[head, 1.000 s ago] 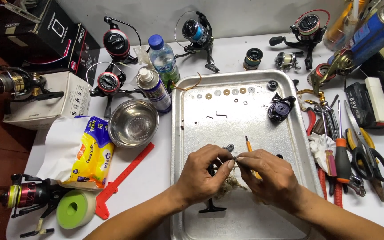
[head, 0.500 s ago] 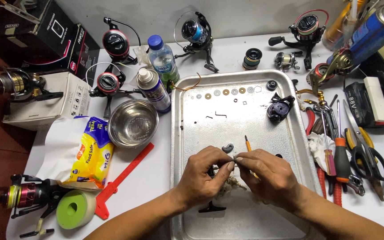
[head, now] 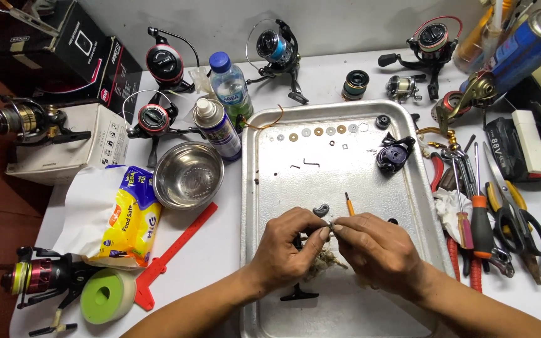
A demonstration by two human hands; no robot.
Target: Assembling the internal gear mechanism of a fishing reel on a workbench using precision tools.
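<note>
Over a metal tray [head: 345, 181] on the counter [head: 220, 250], the left hand [head: 292, 247] and right hand [head: 374, 247] meet fingertip to fingertip, pinching a small metal part [head: 330, 226] between them; what it is cannot be told. A black reel piece [head: 300, 241] sits under the left fingers. Washers [head: 318, 131] line the tray's far edge, and a steel bowl [head: 188, 175] stands just left of the tray.
</note>
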